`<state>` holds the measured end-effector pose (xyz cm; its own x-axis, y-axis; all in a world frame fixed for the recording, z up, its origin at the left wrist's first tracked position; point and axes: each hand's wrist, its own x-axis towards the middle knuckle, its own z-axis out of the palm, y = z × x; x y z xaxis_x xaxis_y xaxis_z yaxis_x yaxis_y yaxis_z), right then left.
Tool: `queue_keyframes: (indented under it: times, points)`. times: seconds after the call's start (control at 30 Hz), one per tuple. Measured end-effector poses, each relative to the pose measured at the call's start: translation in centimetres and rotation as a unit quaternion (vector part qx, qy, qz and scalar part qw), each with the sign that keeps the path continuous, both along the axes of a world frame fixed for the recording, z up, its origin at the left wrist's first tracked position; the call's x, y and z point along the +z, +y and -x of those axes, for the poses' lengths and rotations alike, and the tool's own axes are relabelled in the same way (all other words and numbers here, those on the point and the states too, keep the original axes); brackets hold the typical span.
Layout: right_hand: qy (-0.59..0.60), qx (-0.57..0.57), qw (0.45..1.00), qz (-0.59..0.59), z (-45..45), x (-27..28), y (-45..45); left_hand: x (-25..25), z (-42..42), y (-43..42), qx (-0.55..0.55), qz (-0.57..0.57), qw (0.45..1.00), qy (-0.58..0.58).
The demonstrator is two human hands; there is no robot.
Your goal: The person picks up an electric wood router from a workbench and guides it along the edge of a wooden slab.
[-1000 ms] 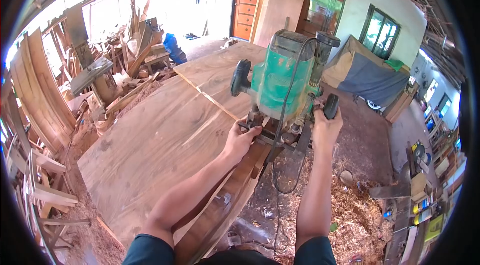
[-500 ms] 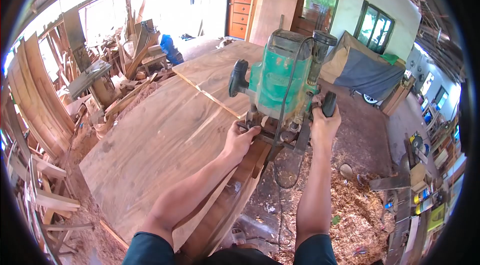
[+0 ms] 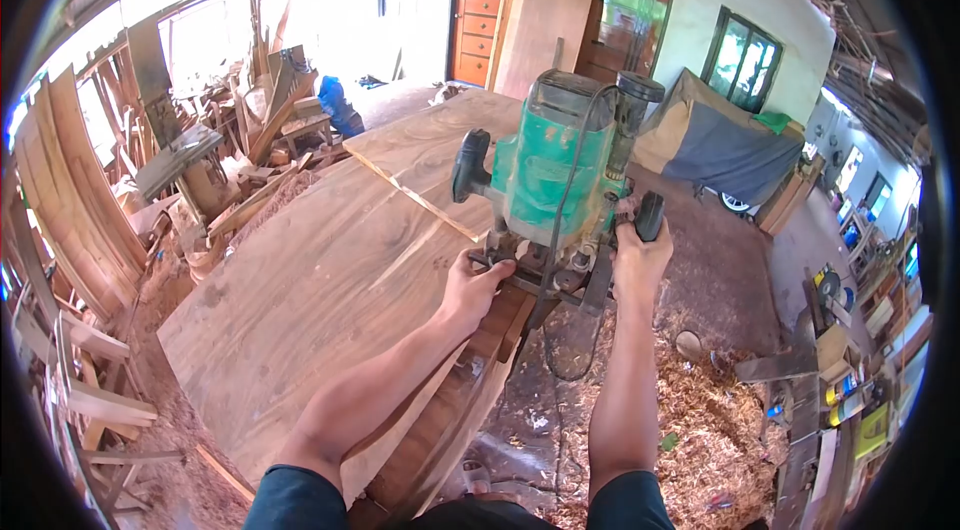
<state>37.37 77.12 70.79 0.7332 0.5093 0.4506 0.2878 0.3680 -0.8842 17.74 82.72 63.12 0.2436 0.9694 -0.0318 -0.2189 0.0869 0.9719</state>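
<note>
Tall, curved brown wooden planks (image 3: 75,185) lean at far left; next, a jumbled heap of scrap timber (image 3: 262,115); then a broad, flat, grain-streaked brown wooden panel (image 3: 300,275), crossed by a thin pale wooden strip (image 3: 415,196); the person's left hand (image 3: 472,287) closes on the dark metal base of a dusty green, upright power router (image 3: 555,170), thumb on top, though its fingertips are hard to make out; the router stands at the panel's right edge; the right hand (image 3: 641,260) wraps its fingers around the router's rounded black right handle (image 3: 650,217); beyond, curly tan wood shavings (image 3: 705,430) cover the floor; farther back, a grey-and-tan cloth cover (image 3: 725,150) drapes a wheeled shape.
</note>
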Motion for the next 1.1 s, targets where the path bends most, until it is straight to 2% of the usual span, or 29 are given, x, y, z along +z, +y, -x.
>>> queue_keyframes:
  times: [0.27, 0.63, 0.77, 1.1]
  points:
    - [0.006, -0.002, 1.0, 0.005, 1.4, 0.4, -1.4, -1.3, 0.9, -0.3, 0.01, -0.005, 1.0, 0.002]
    - [0.01, 0.003, 1.0, -0.005, 2.9, 0.5, -2.9, 0.4, 2.6, -2.9, 0.008, 0.01, 1.0, -0.008]
    - [0.042, 0.005, 0.999, -0.011, 4.8, 1.3, -4.4, -0.5, 3.6, -3.4, 0.006, 0.002, 1.0, 0.003]
    - [0.032, 0.002, 0.999, -0.02, 7.1, 0.8, -7.0, 0.0, 6.5, -6.7, -0.006, 0.024, 0.999, -0.025]
